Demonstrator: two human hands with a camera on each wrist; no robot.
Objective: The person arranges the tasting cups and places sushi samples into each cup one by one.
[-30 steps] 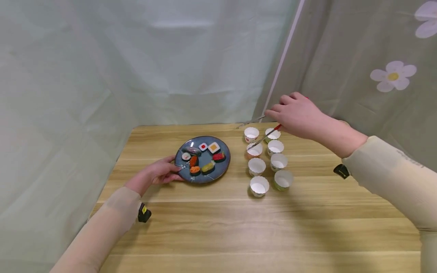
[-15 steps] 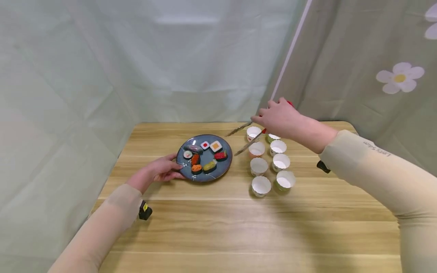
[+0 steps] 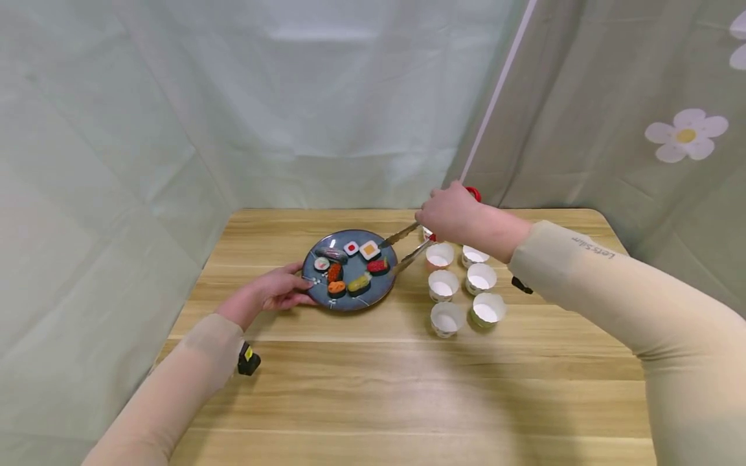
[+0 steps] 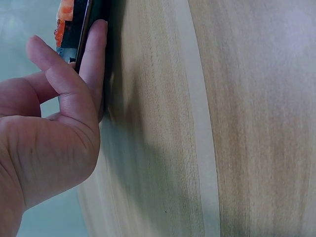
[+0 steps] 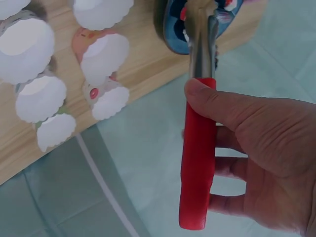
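- We see a pale wood-grain table [image 3: 408, 388], its far right corner rounded, filling the head view from about 4 to 8 o'clock
- Behind it we find light green-grey cloth [image 3: 291, 129] hanging in soft creases, with a white seam [image 3: 495, 97] slanting between 1 and 2 o'clock
- Past the seam we see darker grey, with a white, yellow-centred flower [image 3: 686, 136] between 2 and 3 o'clock
- A soft shadow [image 3: 495, 388] crosses the wood between 4 and 5 o'clock
- On the table near its far edge we find a round blue plate [image 3: 351, 266] with a ring of sushi pieces [image 3: 358, 283]
- The left hand [image 3: 283, 289] pinches the plate's rim between 8 and 9 o'clock
- The right hand [image 3: 451, 212] grips red-handled tongs [image 3: 411, 256], their tips apart at the plate's 2 and 3 o'clock; we cannot tell whether they touch any piece
- At 3 o'clock from the plate we see two rows of white-lined cups [image 3: 444, 285], some partly hidden by the right hand
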